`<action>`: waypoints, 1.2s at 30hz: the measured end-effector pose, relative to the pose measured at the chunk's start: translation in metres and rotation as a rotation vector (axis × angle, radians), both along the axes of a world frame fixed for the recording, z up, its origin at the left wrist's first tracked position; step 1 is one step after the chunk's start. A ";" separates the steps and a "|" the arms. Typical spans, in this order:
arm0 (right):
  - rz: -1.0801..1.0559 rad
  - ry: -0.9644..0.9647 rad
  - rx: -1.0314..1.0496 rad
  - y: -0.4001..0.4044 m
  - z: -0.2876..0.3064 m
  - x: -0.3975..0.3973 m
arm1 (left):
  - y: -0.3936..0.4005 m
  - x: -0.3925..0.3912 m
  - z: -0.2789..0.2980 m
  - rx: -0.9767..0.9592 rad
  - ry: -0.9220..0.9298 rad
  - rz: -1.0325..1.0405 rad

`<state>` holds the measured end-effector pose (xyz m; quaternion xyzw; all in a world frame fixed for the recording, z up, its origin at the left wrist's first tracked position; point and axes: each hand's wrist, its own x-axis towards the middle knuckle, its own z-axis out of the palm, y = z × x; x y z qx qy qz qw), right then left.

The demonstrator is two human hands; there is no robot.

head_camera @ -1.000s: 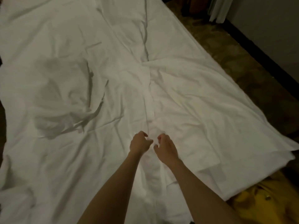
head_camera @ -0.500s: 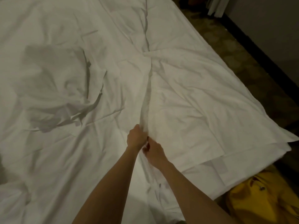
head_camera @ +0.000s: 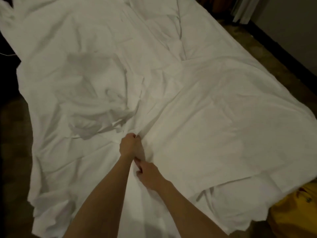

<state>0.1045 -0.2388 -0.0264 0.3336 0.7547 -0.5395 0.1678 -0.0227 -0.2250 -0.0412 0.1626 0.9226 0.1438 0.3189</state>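
— Where was the sheet [head_camera: 214,117]?
— Spread from six to twelve o'clock. The left hand [head_camera: 129,145] and right hand [head_camera: 149,174] had their fingers [head_camera: 135,135] curled tight, pinching its centre ridge.
— Handling?
— Probably light, limp and slippery. Best gripped along that ridge.

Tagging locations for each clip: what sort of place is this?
Probably a bedroom, perhaps a hotel room. A large white sheet is spread out, gripped at a central fold by the left hand and right hand; carpet lies alongside, and a curtain hangs at the far corner.
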 end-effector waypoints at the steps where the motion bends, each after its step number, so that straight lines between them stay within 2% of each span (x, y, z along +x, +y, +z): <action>1: 0.007 -0.015 0.012 -0.004 -0.002 -0.002 | -0.004 -0.007 -0.002 -0.007 -0.011 -0.003; 7: -0.004 -0.042 -0.012 -0.041 -0.008 -0.014 | -0.046 -0.041 -0.015 -0.085 -0.070 -0.086; 11: 0.025 -0.060 -0.094 -0.087 -0.017 -0.030 | -0.095 -0.062 -0.024 -0.163 -0.183 -0.031; 15: 0.043 -0.171 -0.168 -0.128 -0.035 -0.037 | -0.121 -0.078 -0.023 -0.240 -0.269 -0.044; 19: 0.095 -0.219 -0.179 -0.128 -0.046 -0.037 | -0.101 -0.076 -0.023 -0.126 -0.171 -0.129; 21: 0.087 -0.189 -0.077 -0.111 -0.043 -0.042 | -0.085 -0.072 -0.024 -0.048 -0.116 -0.160; 22: 0.019 -0.163 0.013 -0.098 -0.037 -0.046 | -0.077 -0.070 -0.023 -0.004 -0.093 -0.157; 24: -0.298 -0.086 0.127 -0.069 -0.026 -0.059 | -0.064 -0.068 -0.019 0.079 -0.047 -0.122; 26: -0.687 0.061 0.139 -0.030 -0.013 -0.074 | -0.056 -0.070 -0.013 0.157 -0.012 -0.082; 28: -0.894 0.151 0.149 0.017 -0.008 -0.092 | -0.051 -0.075 -0.005 0.210 0.012 -0.061; 30: -0.990 0.123 0.050 0.065 -0.004 -0.116 | -0.052 -0.080 0.000 0.236 0.045 -0.073; 32: -1.098 0.025 -0.143 0.102 -0.003 -0.137 | -0.055 -0.083 0.001 0.254 0.089 -0.090; 34: -1.121 -0.050 -0.272 0.123 -0.003 -0.148 | -0.056 -0.083 0.003 0.255 0.128 -0.095; 36: -1.045 -0.037 -0.181 0.127 -0.002 -0.152 | -0.058 -0.082 0.004 0.244 0.135 -0.097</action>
